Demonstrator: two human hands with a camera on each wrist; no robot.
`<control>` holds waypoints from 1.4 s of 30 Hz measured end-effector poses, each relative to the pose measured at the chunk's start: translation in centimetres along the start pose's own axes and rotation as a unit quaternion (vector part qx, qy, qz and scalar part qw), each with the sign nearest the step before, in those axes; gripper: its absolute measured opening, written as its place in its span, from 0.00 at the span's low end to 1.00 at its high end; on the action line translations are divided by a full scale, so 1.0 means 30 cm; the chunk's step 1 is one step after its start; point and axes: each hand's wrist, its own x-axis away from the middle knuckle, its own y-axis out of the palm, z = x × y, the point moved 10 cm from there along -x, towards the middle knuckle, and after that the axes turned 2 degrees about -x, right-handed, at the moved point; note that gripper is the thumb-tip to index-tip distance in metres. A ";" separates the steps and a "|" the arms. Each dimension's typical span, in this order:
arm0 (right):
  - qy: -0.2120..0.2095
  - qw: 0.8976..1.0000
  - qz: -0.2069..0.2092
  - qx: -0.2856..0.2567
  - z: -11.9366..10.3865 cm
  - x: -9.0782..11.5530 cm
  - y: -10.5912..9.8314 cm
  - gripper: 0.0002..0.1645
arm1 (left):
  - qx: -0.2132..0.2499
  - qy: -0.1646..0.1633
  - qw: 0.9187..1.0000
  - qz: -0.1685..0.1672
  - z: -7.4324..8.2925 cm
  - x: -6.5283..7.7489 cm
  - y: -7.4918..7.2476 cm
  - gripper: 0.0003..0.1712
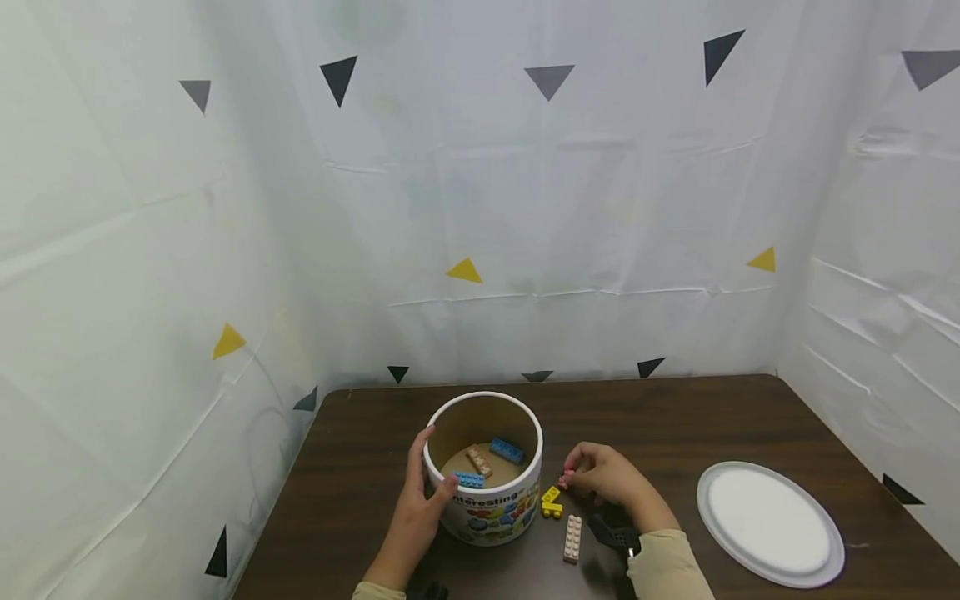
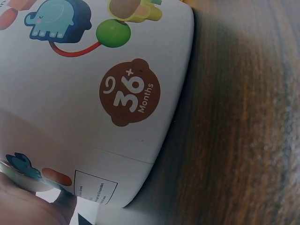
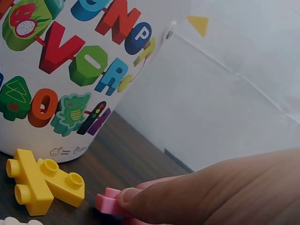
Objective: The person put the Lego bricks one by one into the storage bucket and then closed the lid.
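Observation:
A round white bucket (image 1: 491,515) with colourful printing stands open at the top. My left hand (image 1: 417,508) holds it at the left side, thumb and fingers at the rim; the left wrist view shows part of that hand (image 2: 30,204) low at the bucket's wall. Inside lie two blue bricks, one of them at the back (image 1: 507,451), and a tan brick (image 1: 479,461). Right of the bucket, my right hand (image 1: 611,479) pinches a pink brick (image 3: 108,201) between thumb and fingers, low over the table. Two yellow bricks (image 3: 33,185) lie together between the bucket and this hand.
A pale pink long brick (image 1: 573,539) lies in front of the yellow ones on the dark wooden table (image 1: 645,408). To the right lies a round white lid (image 1: 776,525). White cloth (image 1: 480,208) with printed triangles hangs behind and at both sides.

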 end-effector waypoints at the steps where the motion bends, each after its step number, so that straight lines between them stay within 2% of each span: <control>1: 0.001 1.000 0.003 -0.002 -0.002 0.001 -0.002 0.08 | -0.001 0.000 1.000 -0.001 0.003 0.000 0.000 0.47; 5: 0.003 1.000 0.026 -0.006 -0.014 0.005 -0.022 0.06 | -0.005 -0.004 1.000 -0.003 0.005 -0.005 -0.001 0.46; 9: -0.007 0.998 0.065 -0.002 -0.047 0.012 -0.071 0.05 | -0.008 -0.008 1.000 -0.001 0.001 -0.010 -0.002 0.45; 18: -0.071 0.985 0.145 -0.056 -0.218 0.076 -0.205 0.12 | -0.001 0.010 1.000 -0.007 0.021 -0.007 0.004 0.47; 23: -0.098 0.976 0.164 -0.105 -0.301 0.106 -0.224 0.17 | -0.006 0.007 1.000 -0.005 0.016 -0.008 0.005 0.47; 27: -0.109 0.970 0.139 -0.169 -0.365 0.120 -0.187 0.19 | -0.002 0.012 1.000 -0.006 0.021 -0.009 0.005 0.47; 31: -0.109 0.961 0.087 -0.239 -0.420 0.120 -0.106 0.20 | 0.000 0.018 1.000 -0.003 0.020 -0.011 0.001 0.48; 38: -0.102 0.929 0.015 -0.354 -0.459 0.113 0.042 0.23 | 0.002 0.017 1.000 0.003 0.018 0.005 0.000 0.48; 42: -0.087 0.920 0.002 -0.383 -0.456 0.108 0.080 0.22 | 0.003 0.013 1.000 0.002 0.018 0.000 0.009 0.48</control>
